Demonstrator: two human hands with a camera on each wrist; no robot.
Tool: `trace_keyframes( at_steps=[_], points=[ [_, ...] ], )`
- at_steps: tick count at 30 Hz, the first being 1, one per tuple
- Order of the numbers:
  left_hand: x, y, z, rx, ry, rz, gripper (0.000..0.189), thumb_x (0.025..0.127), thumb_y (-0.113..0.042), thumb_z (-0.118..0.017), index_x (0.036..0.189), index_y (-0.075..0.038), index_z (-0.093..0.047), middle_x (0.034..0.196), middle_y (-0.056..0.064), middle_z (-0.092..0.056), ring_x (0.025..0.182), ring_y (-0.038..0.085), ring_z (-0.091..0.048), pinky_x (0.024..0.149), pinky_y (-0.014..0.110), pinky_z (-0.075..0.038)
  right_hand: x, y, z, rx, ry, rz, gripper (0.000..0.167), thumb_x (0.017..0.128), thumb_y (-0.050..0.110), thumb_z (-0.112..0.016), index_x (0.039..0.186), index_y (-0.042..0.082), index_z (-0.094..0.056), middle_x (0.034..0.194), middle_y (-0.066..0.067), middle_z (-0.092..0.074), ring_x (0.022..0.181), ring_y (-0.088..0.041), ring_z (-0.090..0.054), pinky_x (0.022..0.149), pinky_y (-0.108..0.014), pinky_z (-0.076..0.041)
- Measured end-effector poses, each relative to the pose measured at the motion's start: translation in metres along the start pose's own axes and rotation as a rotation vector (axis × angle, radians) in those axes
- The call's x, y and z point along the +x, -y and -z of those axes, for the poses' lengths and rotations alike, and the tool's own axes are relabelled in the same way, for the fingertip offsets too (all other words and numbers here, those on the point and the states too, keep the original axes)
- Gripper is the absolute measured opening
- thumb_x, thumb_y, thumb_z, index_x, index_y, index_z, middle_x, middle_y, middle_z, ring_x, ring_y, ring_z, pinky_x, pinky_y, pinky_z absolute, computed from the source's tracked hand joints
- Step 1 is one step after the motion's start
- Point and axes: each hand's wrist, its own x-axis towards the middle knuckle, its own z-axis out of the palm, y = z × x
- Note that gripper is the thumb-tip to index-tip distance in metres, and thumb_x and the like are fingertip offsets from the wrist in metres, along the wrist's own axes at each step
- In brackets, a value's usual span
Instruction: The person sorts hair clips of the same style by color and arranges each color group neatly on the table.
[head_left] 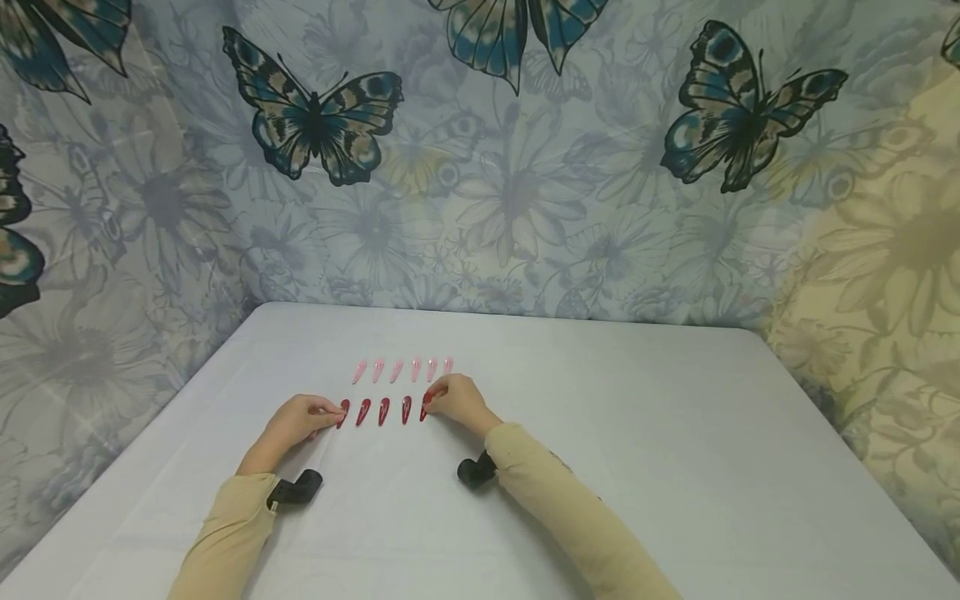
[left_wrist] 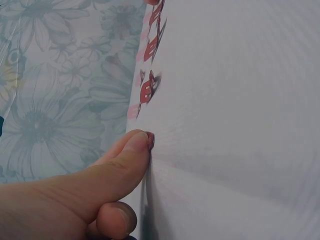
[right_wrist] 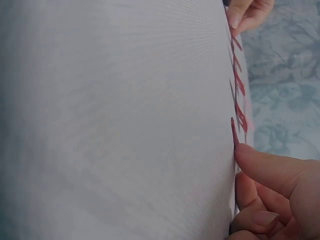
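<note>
A row of red teardrop-shaped snap hair clips lies on the white table, among them a middle red clip (head_left: 384, 411). My left hand (head_left: 300, 418) pinches the leftmost red hair clip (head_left: 344, 408) between thumb and fingers; in the left wrist view only a bit of that clip (left_wrist: 151, 141) shows past the thumb. At the row's right end, my right hand (head_left: 461, 403) pinches another red hair clip (head_left: 424, 408). The right wrist view shows this clip's narrow end (right_wrist: 233, 131) sticking out beyond the thumb, its other end hidden by the fingers.
Behind the red row runs a row of several pink hair clips (head_left: 397, 371), roughly parallel. The white table (head_left: 645, 450) meets a butterfly-and-flower patterned wall covering (head_left: 517, 183) at its back edge. Black wrist cameras hang near both cuffs, such as the left camera (head_left: 300, 488).
</note>
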Motion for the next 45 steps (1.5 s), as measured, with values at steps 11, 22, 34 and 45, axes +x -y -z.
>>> trace_keyframes(
  at_steps=[11,22,34,45],
  points=[
    [0.0,-0.001,0.001,-0.001,0.011,0.004,0.021,0.089,-0.017,-0.069,0.101,0.001,-0.073,0.049,-0.007,-0.042,0.048,0.009,-0.037,0.052,0.026,-0.034,0.0,0.0,0.002,0.017,0.015,0.009,0.02,0.078,0.002,-0.076,0.096,-0.004,-0.073,0.076,-0.007,-0.064,0.067,-0.007,-0.048,0.061,-0.016,-0.037],
    [0.001,0.001,-0.001,-0.015,0.011,0.013,0.021,0.09,-0.016,-0.068,0.1,0.001,-0.073,0.05,-0.008,-0.042,0.049,0.008,-0.038,0.052,0.025,-0.035,-0.002,-0.001,0.004,0.08,0.024,-0.045,0.024,0.079,0.0,-0.075,0.102,-0.005,-0.071,0.081,-0.011,-0.067,0.07,-0.009,-0.053,0.066,-0.018,-0.042],
    [0.0,0.002,-0.002,-0.006,0.012,0.038,0.02,0.09,-0.015,-0.068,0.101,0.001,-0.073,0.053,-0.007,-0.043,0.051,0.009,-0.04,0.053,0.026,-0.036,-0.014,0.001,0.029,0.109,0.089,-0.061,0.024,0.086,0.002,-0.068,0.11,-0.002,-0.07,0.098,-0.015,-0.073,0.092,-0.018,-0.066,0.078,-0.024,-0.05],
    [0.002,0.005,-0.003,-0.016,0.009,0.015,0.02,0.09,-0.016,-0.068,0.1,0.001,-0.073,0.051,-0.007,-0.042,0.05,0.009,-0.039,0.052,0.026,-0.035,-0.039,-0.009,0.077,0.132,0.092,-0.075,0.032,0.087,0.007,-0.069,0.118,-0.001,-0.067,0.102,-0.013,-0.073,0.085,-0.012,-0.062,0.072,-0.023,-0.047]
  ],
)
